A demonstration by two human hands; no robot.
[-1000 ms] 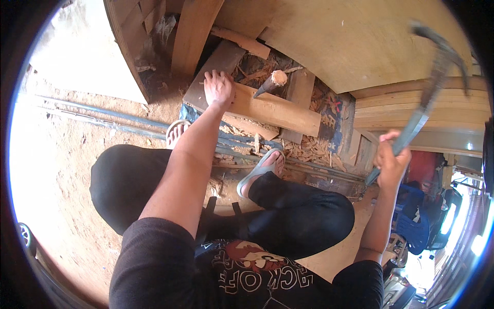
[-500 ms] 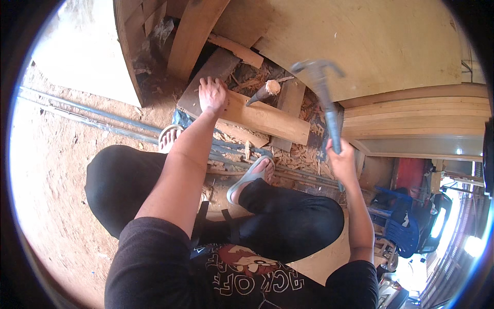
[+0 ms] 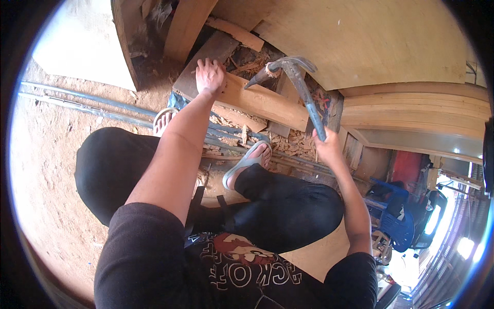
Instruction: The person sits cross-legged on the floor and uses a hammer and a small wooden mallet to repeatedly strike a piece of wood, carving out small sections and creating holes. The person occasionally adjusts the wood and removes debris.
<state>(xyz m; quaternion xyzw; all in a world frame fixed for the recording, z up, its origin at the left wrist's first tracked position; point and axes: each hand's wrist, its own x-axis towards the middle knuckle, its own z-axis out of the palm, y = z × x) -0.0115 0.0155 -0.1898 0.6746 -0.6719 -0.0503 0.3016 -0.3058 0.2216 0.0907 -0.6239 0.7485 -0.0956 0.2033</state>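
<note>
My left hand (image 3: 210,76) grips the left end of a pale wooden board (image 3: 278,108), its fingers over the far edge. A chisel (image 3: 259,78) with a thick round handle stands tilted on the board, its pointed end down on the wood, right of that hand. My right hand (image 3: 329,146) is closed round the blue handle of a claw hammer (image 3: 303,90). The hammer's head is at the top of the chisel and seems to touch it. No hand holds the chisel. Beneath the board lie darker wooden planks (image 3: 218,47).
Wood chips (image 3: 296,144) are scattered round the planks. Pipes (image 3: 92,108) run along the dirt floor at left. Large plywood sheets (image 3: 370,41) and stacked boards (image 3: 417,108) stand beyond and to the right. My sandalled foot (image 3: 252,159) is close to the board. A blue chair (image 3: 396,221) stands farther right.
The hammer has swung down and left, from raised at the right to the chisel's top. My left hand stays on the board. The whole view has shifted slightly.
</note>
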